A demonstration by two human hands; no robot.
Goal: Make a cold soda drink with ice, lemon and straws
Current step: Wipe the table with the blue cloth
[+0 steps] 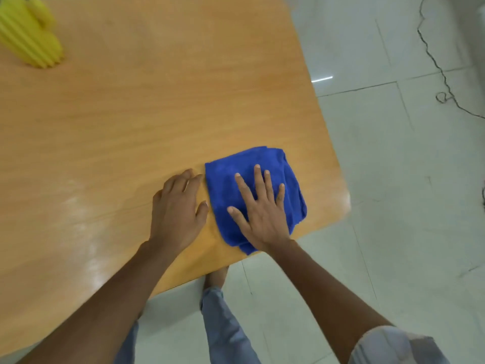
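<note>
A folded blue cloth (265, 164) lies near the front right corner of the wooden table (131, 127). My right hand (259, 208) rests flat on the cloth with its fingers spread, pressing it onto the tabletop. My left hand (178, 208) lies palm down on the bare wood just left of the cloth, fingers loosely together, its fingertips at the cloth's left edge. Neither hand grips anything. No glass, soda, ice, lemon or straws are in view.
A ribbed yellow plastic object (31, 35) stands at the table's far left, blurred. The table's right edge (325, 143) and front edge drop to a pale tiled floor (393, 179). A dark cable (441, 74) runs across the floor at the right.
</note>
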